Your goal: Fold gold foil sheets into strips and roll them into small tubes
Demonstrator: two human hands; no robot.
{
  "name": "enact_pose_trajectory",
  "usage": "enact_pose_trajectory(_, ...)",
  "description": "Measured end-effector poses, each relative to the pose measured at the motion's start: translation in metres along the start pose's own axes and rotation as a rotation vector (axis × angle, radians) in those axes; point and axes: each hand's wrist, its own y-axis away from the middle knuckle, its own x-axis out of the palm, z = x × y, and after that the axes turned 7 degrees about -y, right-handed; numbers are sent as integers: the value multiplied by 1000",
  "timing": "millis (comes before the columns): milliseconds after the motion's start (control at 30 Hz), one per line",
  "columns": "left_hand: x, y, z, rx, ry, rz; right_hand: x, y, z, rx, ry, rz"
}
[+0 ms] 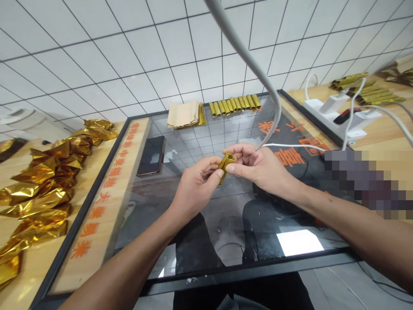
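Between my two hands, over the middle of the glass tabletop, is a small rolled piece of gold foil paper. My left hand pinches its lower left side between thumb and fingers. On its right side, the thumb and fingers of my right hand hold the upper end, whose opening shows. Farther back lies a row of several gold rolls side by side. Left of that row sits a stack of tan paper sheets with gold showing at its right edge.
A dark phone lies on the glass at left. Folded gold foil pieces pile up on the wood beyond the left frame. At right are a white power strip, cables and more gold rolls. A thick white cable hangs in front.
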Motion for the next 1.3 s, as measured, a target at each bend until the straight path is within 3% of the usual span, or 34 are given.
enact_pose_trajectory(933, -2, 2, -3, 66, -124, 33, 3, 1, 5, -12, 50, -2)
enact_pose_trajectory(1100, 0, 2, 0, 2, -82, 42, 0, -2, 5, 34, -128, -45)
enact_pose_trajectory(1300, -1, 1, 3, 39, -99, -105, -2, -4, 8, 119, -321, -119)
